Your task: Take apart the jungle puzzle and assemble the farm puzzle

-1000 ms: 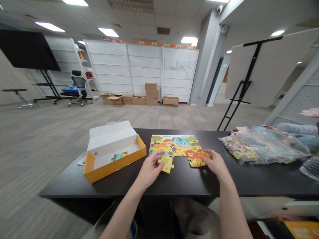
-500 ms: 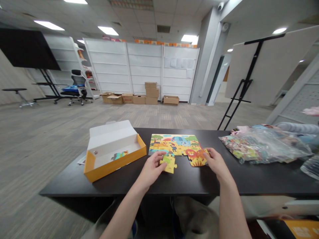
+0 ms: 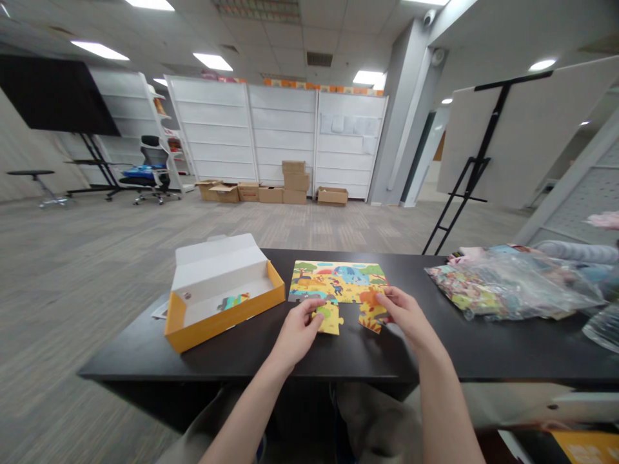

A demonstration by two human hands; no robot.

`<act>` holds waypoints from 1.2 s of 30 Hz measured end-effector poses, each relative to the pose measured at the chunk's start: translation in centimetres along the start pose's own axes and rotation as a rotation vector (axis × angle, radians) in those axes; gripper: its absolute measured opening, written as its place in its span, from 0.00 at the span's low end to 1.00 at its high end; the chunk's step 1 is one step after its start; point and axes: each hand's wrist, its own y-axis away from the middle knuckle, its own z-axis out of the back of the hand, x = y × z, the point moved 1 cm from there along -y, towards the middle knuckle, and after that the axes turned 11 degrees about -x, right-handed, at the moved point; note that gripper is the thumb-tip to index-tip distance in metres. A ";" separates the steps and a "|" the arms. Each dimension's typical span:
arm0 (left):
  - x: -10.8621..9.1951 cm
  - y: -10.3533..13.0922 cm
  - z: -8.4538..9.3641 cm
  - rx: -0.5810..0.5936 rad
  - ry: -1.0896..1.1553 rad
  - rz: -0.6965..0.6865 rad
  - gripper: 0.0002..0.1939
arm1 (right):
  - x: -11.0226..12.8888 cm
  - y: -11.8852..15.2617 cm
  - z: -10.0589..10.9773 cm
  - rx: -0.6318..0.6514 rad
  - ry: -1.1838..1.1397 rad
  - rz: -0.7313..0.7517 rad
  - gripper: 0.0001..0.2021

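Yellow puzzle pieces [image 3: 331, 320], two; left hand [image 3: 298, 328], right hand [image 3: 405, 316]: each grip narrow around one

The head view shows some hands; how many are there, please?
2: the left hand holding the yellow puzzle piece, and the right hand holding the orange-and-yellow puzzle part.

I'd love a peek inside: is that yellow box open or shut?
Open. The yellow box has its white-lined lid raised, showing colourful pieces inside.
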 end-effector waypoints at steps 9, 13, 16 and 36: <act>-0.8 0.5 -0.4 0.037 0.091 0.086 0.29 | 1.2 2.6 -5.9 0.368 -0.121 -0.033 0.25; -1.3 0.5 -0.1 0.054 0.115 0.077 0.28 | 1.0 2.0 -4.0 0.396 0.028 0.144 0.22; -1.6 0.6 0.5 0.016 0.143 0.074 0.31 | 0.2 0.9 -1.1 0.107 0.383 0.271 0.19; -0.5 0.2 0.5 0.009 0.034 -0.006 0.20 | -0.7 0.7 0.1 0.159 0.174 0.138 0.18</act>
